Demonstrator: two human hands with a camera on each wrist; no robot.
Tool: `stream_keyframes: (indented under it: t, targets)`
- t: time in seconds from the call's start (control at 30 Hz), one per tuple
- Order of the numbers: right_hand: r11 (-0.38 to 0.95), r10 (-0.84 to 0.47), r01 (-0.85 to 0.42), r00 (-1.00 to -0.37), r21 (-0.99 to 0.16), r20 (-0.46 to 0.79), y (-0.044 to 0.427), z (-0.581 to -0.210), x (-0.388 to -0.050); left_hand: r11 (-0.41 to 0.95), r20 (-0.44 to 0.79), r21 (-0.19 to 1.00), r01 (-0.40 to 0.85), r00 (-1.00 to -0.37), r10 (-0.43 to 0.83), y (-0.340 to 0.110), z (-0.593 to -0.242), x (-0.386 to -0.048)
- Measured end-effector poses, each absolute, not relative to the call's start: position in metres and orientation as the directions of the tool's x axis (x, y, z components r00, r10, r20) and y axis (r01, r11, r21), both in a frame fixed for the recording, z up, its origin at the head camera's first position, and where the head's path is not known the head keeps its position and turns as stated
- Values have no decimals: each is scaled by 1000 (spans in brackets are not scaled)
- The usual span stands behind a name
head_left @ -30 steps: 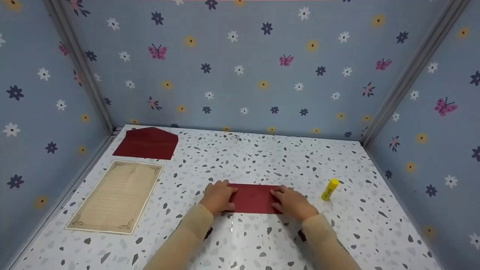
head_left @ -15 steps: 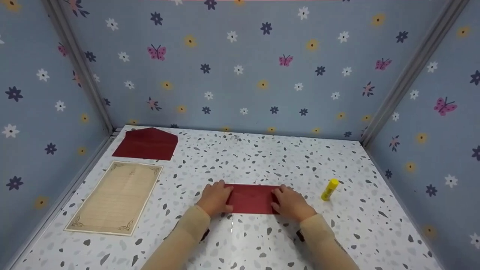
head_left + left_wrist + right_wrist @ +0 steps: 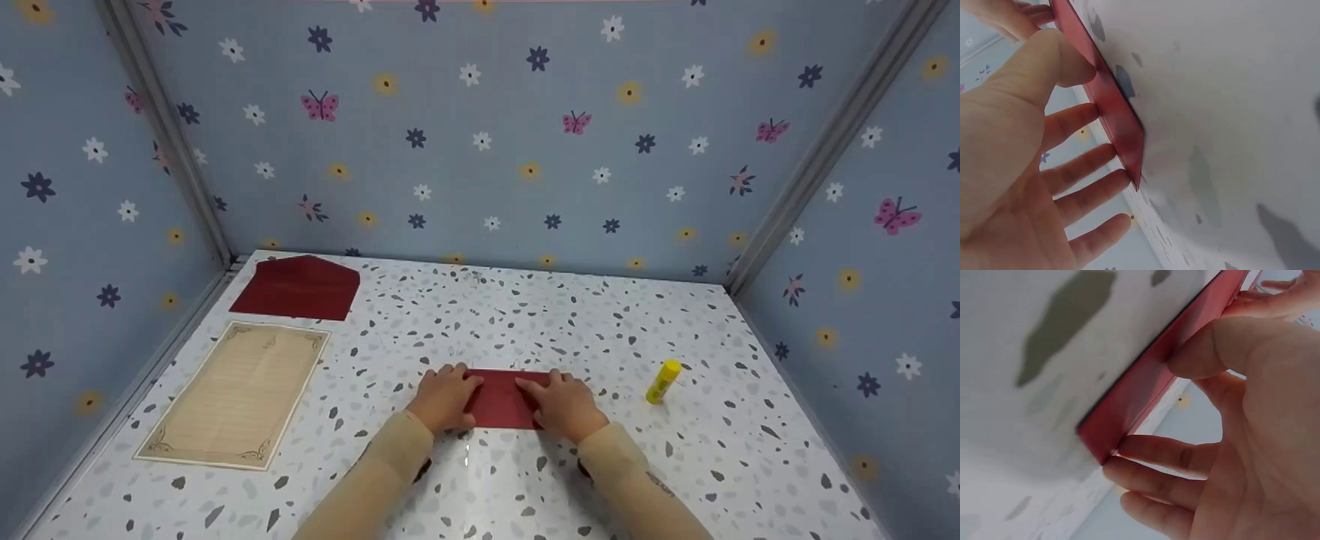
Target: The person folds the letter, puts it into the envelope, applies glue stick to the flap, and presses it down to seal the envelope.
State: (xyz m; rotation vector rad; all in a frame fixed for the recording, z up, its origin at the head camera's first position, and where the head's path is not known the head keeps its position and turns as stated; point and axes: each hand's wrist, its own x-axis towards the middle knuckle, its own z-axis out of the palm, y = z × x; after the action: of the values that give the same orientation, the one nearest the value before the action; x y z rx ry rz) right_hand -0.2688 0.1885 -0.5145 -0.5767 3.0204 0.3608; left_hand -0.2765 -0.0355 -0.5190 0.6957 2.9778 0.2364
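Observation:
A flat dark red envelope point(image 3: 498, 405) lies on the table in front of me, its long side running left to right. My left hand point(image 3: 444, 397) rests on its left end. In the left wrist view the thumb touches the face of the envelope point(image 3: 1122, 121) while extended fingers meet its far edge. My right hand point(image 3: 568, 406) presses on the right end, index finger reaching inward over the upper part. In the right wrist view the thumb lies on the envelope point(image 3: 1129, 396) and loosely extended fingers touch its edge. Both ends are partly hidden by the hands.
A yellow glue stick point(image 3: 663, 382) stands to the right of the hands. At the back left lies another red envelope point(image 3: 300, 289) with its flap spread. A beige bordered letter sheet point(image 3: 238, 394) is in front of it. Patterned panels point(image 3: 480, 150) enclose the speckled table.
My right hand has slid left over the envelope, its index finger now nearer the middle. The left hand has shifted slightly left, then back right. The glue stick and letter sheet stay put.

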Motion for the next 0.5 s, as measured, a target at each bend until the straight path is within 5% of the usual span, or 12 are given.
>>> stream_keyframes:
  t: [0.5]
  targets:
    - [872,-405,-412,-911,263,-84,187,-516,-267,880,-101,177,441,-881,462,-25,-512,-272]
